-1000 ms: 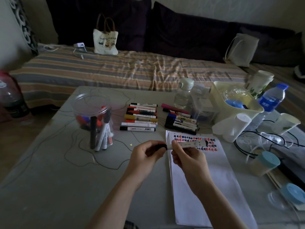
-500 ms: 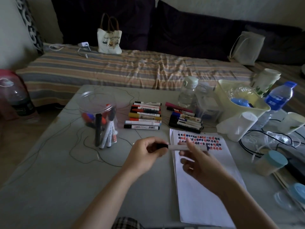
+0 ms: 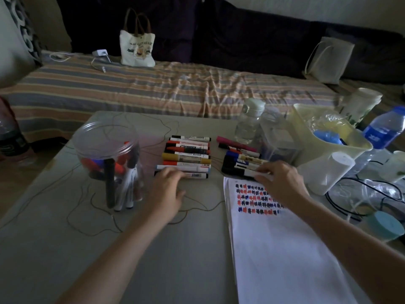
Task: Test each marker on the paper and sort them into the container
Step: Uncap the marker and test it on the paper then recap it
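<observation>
Markers lie in two side-by-side stacks near the far edge of the table (image 3: 197, 249), each pen flat with its long axis running left to right, parallel to that far edge. The left stack (image 3: 186, 157) sits mid-table; the right stack (image 3: 241, 160) sits just beyond the top edge of the paper (image 3: 285, 260), which lies toward the right edge of the table and carries rows of red, blue and black test marks along its far end. The left hand (image 3: 167, 191) reaches forward with fingers loosely spread, the fingertips resting on the nearest pen of the left stack, the marker (image 3: 197, 175) with a white barrel; its right end carries a black cap, and its left end is hidden under the fingers, so which end holds the tip cannot be told. No closed grasp is visible there. The right hand (image 3: 278, 183) lies on the near row of the right stack, fingers bent over a white-barrelled pen; whether it pinches or merely presses cannot be told. The clear container (image 3: 107, 150), already holding upright pens, stands toward the left edge of the table, just left of the left hand, which is therefore judged the nearer hand for any drop.
</observation>
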A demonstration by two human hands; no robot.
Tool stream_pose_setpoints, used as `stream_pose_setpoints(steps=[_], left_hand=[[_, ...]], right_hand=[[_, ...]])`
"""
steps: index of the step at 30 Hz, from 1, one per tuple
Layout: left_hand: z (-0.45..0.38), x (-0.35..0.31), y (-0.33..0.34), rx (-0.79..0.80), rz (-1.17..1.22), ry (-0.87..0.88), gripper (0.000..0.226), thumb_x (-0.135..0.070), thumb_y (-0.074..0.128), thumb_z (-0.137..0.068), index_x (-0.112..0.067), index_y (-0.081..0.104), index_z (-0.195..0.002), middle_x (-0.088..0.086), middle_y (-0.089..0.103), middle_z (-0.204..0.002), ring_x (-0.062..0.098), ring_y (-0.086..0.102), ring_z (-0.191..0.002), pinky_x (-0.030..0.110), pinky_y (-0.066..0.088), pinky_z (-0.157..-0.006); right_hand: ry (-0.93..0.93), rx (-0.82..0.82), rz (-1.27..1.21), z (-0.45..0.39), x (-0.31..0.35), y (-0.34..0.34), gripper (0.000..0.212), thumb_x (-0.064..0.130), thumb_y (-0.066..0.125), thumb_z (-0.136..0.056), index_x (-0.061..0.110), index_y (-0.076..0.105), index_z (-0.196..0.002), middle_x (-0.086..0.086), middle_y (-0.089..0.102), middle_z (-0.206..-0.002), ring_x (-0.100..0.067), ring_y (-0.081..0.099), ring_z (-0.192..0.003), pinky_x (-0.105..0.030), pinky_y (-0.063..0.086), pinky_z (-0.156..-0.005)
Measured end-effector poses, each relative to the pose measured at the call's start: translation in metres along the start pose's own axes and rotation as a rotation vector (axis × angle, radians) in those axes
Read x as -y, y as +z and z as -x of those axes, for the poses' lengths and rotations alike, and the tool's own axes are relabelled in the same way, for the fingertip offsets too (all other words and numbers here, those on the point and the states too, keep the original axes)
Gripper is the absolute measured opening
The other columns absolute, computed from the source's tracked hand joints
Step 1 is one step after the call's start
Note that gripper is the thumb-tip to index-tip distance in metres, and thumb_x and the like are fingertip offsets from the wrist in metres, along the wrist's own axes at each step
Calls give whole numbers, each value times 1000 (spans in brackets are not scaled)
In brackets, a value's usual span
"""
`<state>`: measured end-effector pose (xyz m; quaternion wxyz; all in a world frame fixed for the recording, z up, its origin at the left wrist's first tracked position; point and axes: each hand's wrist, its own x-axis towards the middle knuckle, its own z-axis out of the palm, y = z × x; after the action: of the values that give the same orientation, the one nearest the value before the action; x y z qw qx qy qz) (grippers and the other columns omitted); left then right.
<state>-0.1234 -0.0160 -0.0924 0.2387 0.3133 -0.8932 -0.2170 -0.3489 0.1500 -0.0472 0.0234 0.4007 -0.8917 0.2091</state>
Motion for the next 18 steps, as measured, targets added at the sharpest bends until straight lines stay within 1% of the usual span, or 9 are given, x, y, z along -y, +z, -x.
stream_pose_setpoints(steps=[2, 4, 8, 10, 12, 13, 15, 17, 18], left_hand=[[-7, 12, 4, -10, -76, 7, 44, -9, 66, -86, -15, 55, -129, -1, 46, -134, 15, 47, -121, 24, 41, -99], [-11, 20, 8, -53, -124, -4, 42, -7, 64, -87, -15, 56, -128, 0, 48, -130, 18, 47, -120, 28, 44, -99], [-17, 25, 17, -111, -197, 31, 30, -10, 62, -88, -16, 63, -117, 2, 59, -118, 23, 55, -108, 43, 48, -93], [-20, 26, 18, -102, -178, 44, 23, -12, 61, -89, -17, 66, -111, 1, 60, -113, 23, 56, -103, 46, 48, -90], [-22, 25, 17, -88, -120, 46, 21, -12, 64, -88, -18, 68, -108, 0, 61, -112, 22, 57, -102, 44, 49, -89], [-22, 21, 15, -81, -67, 38, 21, -11, 65, -88, -17, 69, -108, 0, 61, -112, 20, 57, -102, 40, 49, -91], [-19, 8, 11, -59, 76, 28, 22, -9, 66, -87, -15, 71, -108, -2, 59, -111, 14, 57, -101, 22, 44, -91], [-14, -10, 7, -11, 252, 16, 20, -7, 69, -85, -14, 72, -105, -5, 60, -104, 13, 60, -98, 16, 43, -86], [-12, -20, 4, 15, 334, 12, 19, -9, 72, -84, -16, 72, -102, -6, 63, -100, 12, 63, -95, 18, 47, -85]], right_hand=[[78, -25, 45, -20, -11, 5, 23, 37, 73, -83, 29, 72, -105, -4, 67, -114, -24, 59, -100, -51, 50, -91], [113, -40, 74, -35, -10, 10, 27, 37, 74, -82, 28, 72, -108, -5, 62, -123, -29, 51, -115, -54, 41, -100], [127, -7, 120, -50, -1, 23, 31, 38, 71, -86, 27, 70, -115, -7, 57, -129, -31, 42, -122, -53, 33, -105], [101, -32, 176, -48, 1, 28, 30, 33, 68, -89, 28, 68, -118, -6, 55, -128, -29, 39, -122, -49, 30, -104], [-3, -102, 147, -40, 5, 32, 32, 22, 66, -89, 26, 66, -121, -3, 54, -128, -24, 41, -122, -44, 28, -101], [-95, -130, 90, -35, 10, 33, 33, 16, 65, -89, 24, 65, -121, -2, 56, -126, -20, 44, -120, -42, 28, -102], [-331, -137, -25, -21, 25, 32, 31, 11, 61, -90, 19, 64, -120, -1, 62, -120, -18, 54, -114, -46, 37, -104], [-507, -73, -68, -3, 42, 27, 27, 17, 55, -96, 15, 62, -122, -3, 66, -116, -19, 60, -108, -48, 46, -99], [-540, -14, -46, 7, 50, 23, 32, 27, 50, -99, 17, 58, -128, -2, 66, -119, -18, 60, -110, -49, 43, -102]])
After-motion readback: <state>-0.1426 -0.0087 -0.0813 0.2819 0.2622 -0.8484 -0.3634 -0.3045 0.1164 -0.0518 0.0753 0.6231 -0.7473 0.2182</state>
